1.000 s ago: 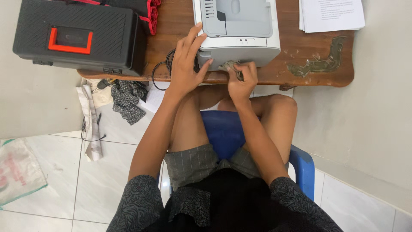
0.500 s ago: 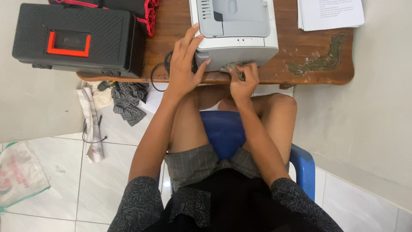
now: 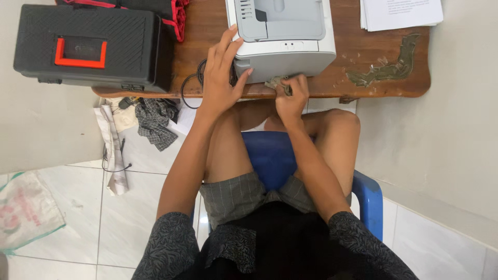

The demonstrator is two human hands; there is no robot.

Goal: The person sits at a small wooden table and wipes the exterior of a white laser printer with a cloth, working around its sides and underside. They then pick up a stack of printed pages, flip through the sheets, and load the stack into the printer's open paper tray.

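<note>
A white and grey printer sits on a brown wooden table, its front facing me. My left hand rests flat on the printer's left front corner, fingers spread, thumb against the front face. My right hand is closed on a small crumpled grey rag pressed against the lower front of the printer. A black cable loops on the table just left of my left hand.
A black toolbox with a red latch stands on the table's left end, a red-trimmed black bag behind it. A paper stack lies at the back right. I sit on a blue plastic chair. A checked cloth and papers lie on the tiled floor.
The view has shifted slightly. My right hand with the rag has edged a little left along the printer's front. My left hand stays on the printer's corner.
</note>
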